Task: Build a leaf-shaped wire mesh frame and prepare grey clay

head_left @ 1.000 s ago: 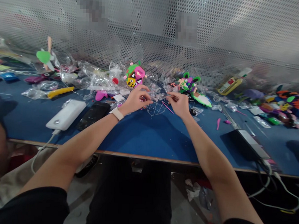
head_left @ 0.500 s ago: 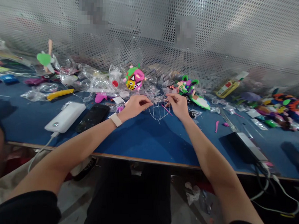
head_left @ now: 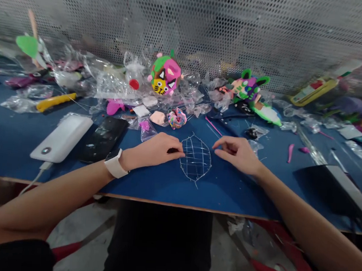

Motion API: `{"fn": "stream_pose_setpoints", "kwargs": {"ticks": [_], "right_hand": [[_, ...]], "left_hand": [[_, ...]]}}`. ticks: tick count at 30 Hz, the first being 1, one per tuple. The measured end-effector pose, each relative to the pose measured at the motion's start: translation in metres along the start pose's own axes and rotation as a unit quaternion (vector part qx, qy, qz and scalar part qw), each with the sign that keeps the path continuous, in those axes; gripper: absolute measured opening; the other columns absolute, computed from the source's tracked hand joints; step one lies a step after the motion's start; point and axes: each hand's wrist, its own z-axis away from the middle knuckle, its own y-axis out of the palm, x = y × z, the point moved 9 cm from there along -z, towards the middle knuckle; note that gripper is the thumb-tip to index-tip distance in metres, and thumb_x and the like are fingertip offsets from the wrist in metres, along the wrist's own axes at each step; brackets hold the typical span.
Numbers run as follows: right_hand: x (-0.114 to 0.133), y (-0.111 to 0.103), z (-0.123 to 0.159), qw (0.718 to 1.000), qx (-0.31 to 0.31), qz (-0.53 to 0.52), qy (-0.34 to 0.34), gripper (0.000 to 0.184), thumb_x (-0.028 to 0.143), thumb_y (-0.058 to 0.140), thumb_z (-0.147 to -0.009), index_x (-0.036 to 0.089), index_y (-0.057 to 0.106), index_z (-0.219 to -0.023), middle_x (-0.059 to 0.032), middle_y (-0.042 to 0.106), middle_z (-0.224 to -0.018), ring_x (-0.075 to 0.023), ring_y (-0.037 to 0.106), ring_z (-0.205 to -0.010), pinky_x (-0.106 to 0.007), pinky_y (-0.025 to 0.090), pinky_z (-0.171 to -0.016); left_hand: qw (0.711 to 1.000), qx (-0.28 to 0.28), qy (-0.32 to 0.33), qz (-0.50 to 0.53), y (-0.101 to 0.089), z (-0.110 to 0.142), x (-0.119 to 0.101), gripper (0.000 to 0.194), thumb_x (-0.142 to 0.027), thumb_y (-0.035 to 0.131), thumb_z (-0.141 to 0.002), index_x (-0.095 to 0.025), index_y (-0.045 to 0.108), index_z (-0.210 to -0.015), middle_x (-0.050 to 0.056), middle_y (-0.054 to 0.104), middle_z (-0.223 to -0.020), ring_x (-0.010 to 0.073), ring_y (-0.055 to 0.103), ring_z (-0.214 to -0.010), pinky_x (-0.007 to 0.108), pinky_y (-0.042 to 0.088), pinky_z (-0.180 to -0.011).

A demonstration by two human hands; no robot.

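A leaf-shaped wire frame [head_left: 197, 163] with a crossing wire grid lies on or just above the blue table, between my two hands. On its left edge, my left hand [head_left: 158, 151] pinches the wire between thumb and fingers. My right hand [head_left: 239, 155] is off the right edge with thumb and forefinger slightly apart and nothing visible in them. Behind the frame sit a multicoloured crumpled clay lump [head_left: 177, 118], a peach clay piece [head_left: 157, 117] and a thin pink stick [head_left: 213, 125].
A white power bank [head_left: 62, 137] and a black phone [head_left: 105, 139] lie to the left, near a yellow-handled tool [head_left: 56, 102]. Painted clay heads [head_left: 165, 75] and plastic bags line the mesh wall. A dark box-like device [head_left: 334, 190] with cables stands right.
The wire frame has come down and nearer, turning flatter to my view. My right hand has moved off its edge. The left still pinches it. My view has tilted down.
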Motion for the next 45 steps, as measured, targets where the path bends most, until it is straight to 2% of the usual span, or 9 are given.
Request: {"fn": "stream_pose_setpoints", "kwargs": {"ticks": [3, 6, 10, 16, 23, 26, 31, 36, 45], "right_hand": [[0.003, 0.0, 0.007, 1.0, 0.011, 0.01, -0.016, 0.012, 0.044, 0.083, -0.091, 0.032, 0.082, -0.088, -0.001, 0.068, -0.075, -0.0125, 0.042, -0.051, -0.036, 0.03, -0.049], [0.01, 0.003, 0.007, 0.998, 0.033, 0.037, -0.044, 0.008, 0.043, 0.084, -0.09, 0.035, 0.086, -0.09, -0.002, 0.08, -0.092, -0.0093, 0.036, -0.047, -0.037, 0.027, -0.045], [0.01, 0.009, 0.007, 0.995, 0.058, 0.068, -0.047, 0.005, 0.041, 0.086, -0.09, 0.036, 0.088, -0.091, -0.0009, 0.082, -0.089, -0.0098, 0.043, -0.047, -0.036, 0.031, -0.044], [0.017, 0.012, 0.011, 0.986, 0.08, 0.136, -0.048, 0.011, 0.033, 0.077, -0.098, 0.028, 0.085, -0.093, -0.0017, 0.083, -0.095, -0.0097, 0.056, -0.055, -0.03, 0.041, -0.05], [0.027, 0.012, 0.014, 0.981, 0.07, 0.163, -0.076, 0.01, 0.03, 0.075, -0.1, 0.027, 0.085, -0.098, -0.0018, 0.084, -0.094, -0.0115, 0.062, -0.058, -0.03, 0.045, -0.053], [0.029, 0.014, 0.015, 0.98, 0.065, 0.168, -0.083, 0.011, 0.029, 0.074, -0.101, 0.027, 0.085, -0.101, -0.0015, 0.085, -0.093, -0.0133, 0.067, -0.062, -0.031, 0.047, -0.055], [0.032, 0.015, 0.016, 0.98, 0.06, 0.173, -0.075, 0.013, 0.028, 0.072, -0.102, 0.027, 0.084, -0.1, -0.0011, 0.084, -0.089, -0.0139, 0.068, -0.063, -0.031, 0.049, -0.057], [0.031, 0.016, 0.016, 0.982, 0.057, 0.169, -0.07, 0.011, 0.027, 0.073, -0.101, 0.026, 0.083, -0.096, -0.0022, 0.082, -0.096, -0.0124, 0.066, -0.064, -0.03, 0.048, -0.057], [0.028, 0.015, 0.016, 0.984, 0.035, 0.161, -0.074, 0.011, 0.025, 0.076, -0.1, 0.027, 0.087, -0.097, -0.0008, 0.085, -0.095, -0.0124, 0.071, -0.064, -0.028, 0.053, -0.057]], "left_hand": [[1.0, 0.024, -0.007, -0.003, 0.005, 0.001, -0.002, 0.025, -0.041, 0.059, -0.109, -0.027, 0.077, -0.098, 0.002, 0.081, -0.099, 0.0187, 0.076, -0.088, 0.032, 0.055, -0.081], [0.999, 0.019, -0.03, -0.017, 0.004, 0.001, 0.0, 0.019, -0.04, 0.063, -0.107, -0.027, 0.072, -0.098, 0.0, 0.079, -0.094, 0.0182, 0.074, -0.08, 0.031, 0.052, -0.075], [0.997, 0.021, -0.057, -0.055, 0.003, 0.002, 0.002, 0.017, -0.04, 0.068, -0.104, -0.026, 0.066, -0.096, -0.001, 0.074, -0.085, 0.017, 0.068, -0.069, 0.031, 0.046, -0.063], [0.99, 0.031, -0.024, -0.132, -0.001, 0.008, -0.009, 0.02, -0.03, 0.059, -0.108, -0.019, 0.074, -0.101, 0.005, 0.075, -0.104, 0.0186, 0.073, -0.086, 0.03, 0.05, -0.073], [0.986, 0.033, -0.042, -0.158, 0.002, 0.011, -0.014, 0.023, -0.024, 0.055, -0.108, -0.017, 0.076, -0.103, 0.006, 0.077, -0.103, 0.0184, 0.073, -0.086, 0.029, 0.049, -0.069], [0.985, 0.023, -0.053, -0.163, 0.003, 0.01, -0.013, 0.022, -0.027, 0.058, -0.108, -0.016, 0.076, -0.101, 0.006, 0.076, -0.1, 0.0188, 0.073, -0.085, 0.03, 0.049, -0.069], [0.984, 0.017, -0.055, -0.169, 0.006, 0.009, -0.01, 0.025, -0.033, 0.059, -0.11, -0.017, 0.075, -0.097, 0.005, 0.075, -0.095, 0.0178, 0.072, -0.082, 0.029, 0.048, -0.068], [0.981, 0.015, -0.073, -0.176, 0.008, 0.008, -0.008, 0.025, -0.034, 0.059, -0.111, -0.016, 0.074, -0.102, 0.006, 0.075, -0.099, 0.0191, 0.072, -0.085, 0.03, 0.049, -0.07], [0.979, 0.015, -0.091, -0.182, 0.011, 0.009, -0.011, 0.026, -0.03, 0.056, -0.111, -0.015, 0.07, -0.095, 0.005, 0.071, -0.093, 0.0175, 0.068, -0.076, 0.03, 0.043, -0.063]]}}
